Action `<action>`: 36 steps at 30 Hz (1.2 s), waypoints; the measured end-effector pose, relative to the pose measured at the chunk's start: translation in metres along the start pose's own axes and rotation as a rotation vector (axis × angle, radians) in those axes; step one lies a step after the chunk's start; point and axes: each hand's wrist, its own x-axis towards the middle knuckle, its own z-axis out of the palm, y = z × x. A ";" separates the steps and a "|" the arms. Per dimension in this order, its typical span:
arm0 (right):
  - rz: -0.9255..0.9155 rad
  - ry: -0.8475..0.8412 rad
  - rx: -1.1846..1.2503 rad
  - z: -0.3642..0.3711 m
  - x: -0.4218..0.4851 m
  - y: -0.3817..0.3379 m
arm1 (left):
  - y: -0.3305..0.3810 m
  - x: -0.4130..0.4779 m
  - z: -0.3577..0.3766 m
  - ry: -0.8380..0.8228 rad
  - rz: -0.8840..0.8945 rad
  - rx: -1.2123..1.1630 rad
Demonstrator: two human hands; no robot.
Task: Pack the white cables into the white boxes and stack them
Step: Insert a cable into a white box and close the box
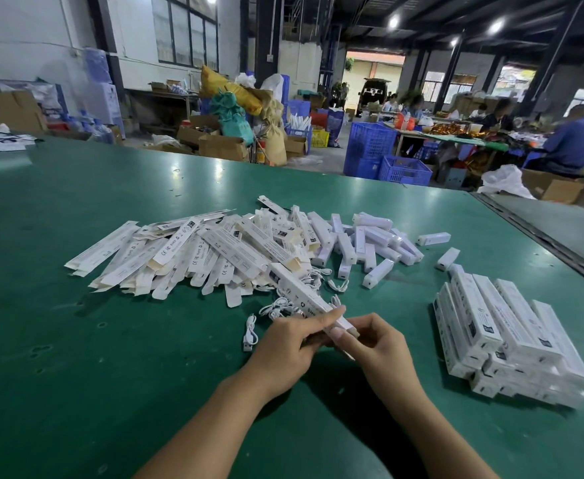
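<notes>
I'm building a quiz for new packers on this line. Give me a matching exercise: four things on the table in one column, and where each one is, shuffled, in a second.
Things
1. held box
2. packed boxes
3. loose cable
4. flat boxes

Places
A. heaped at the middle left of the green table
B. lying on the table just left of the left hand
C. gripped by the left hand and the right hand
D. stacked at the right side of the table

Pairs: 1-C, 2-D, 3-B, 4-A

CE, FC and RoHS marks on flat white box (174,247), other print unreadable
</notes>
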 end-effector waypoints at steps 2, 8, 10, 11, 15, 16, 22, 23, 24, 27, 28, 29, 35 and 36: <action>0.010 0.071 -0.079 -0.002 0.002 0.003 | 0.002 0.000 0.001 -0.005 0.001 0.061; 0.000 0.235 -0.071 -0.008 0.005 0.006 | -0.005 0.006 -0.012 0.402 -0.171 0.297; 0.005 0.224 -0.013 -0.008 0.005 0.004 | -0.007 0.005 -0.016 0.451 -0.238 0.200; 0.009 0.203 0.030 -0.008 0.005 0.002 | -0.007 0.005 -0.016 0.487 -0.241 0.133; -0.028 0.104 0.146 -0.005 0.001 -0.005 | -0.004 0.009 -0.015 0.606 -0.345 -0.320; -0.041 0.084 0.149 -0.004 0.000 -0.006 | -0.004 0.010 -0.015 0.608 -0.386 -0.431; -0.144 -0.066 0.259 -0.002 -0.006 -0.010 | -0.012 0.016 -0.027 0.660 -0.444 -0.859; -0.157 -0.057 0.273 -0.001 -0.006 -0.010 | -0.011 0.016 -0.029 0.668 -0.444 -0.892; -0.168 -0.049 0.272 -0.001 -0.006 -0.010 | -0.011 0.016 -0.029 0.670 -0.444 -0.911; -0.187 -0.016 0.216 -0.001 -0.006 -0.009 | -0.010 0.016 -0.029 0.657 -0.454 -0.932; -0.197 0.007 0.200 -0.001 -0.007 -0.009 | -0.010 0.016 -0.029 0.652 -0.462 -0.931; -0.215 0.037 0.181 0.000 -0.008 -0.009 | -0.009 0.016 -0.029 0.644 -0.467 -0.926; -0.357 0.185 0.052 0.004 -0.009 -0.010 | -0.008 0.015 -0.025 0.603 -0.473 -0.912; -0.372 0.179 0.047 0.003 -0.009 -0.010 | -0.009 0.015 -0.024 0.605 -0.485 -0.928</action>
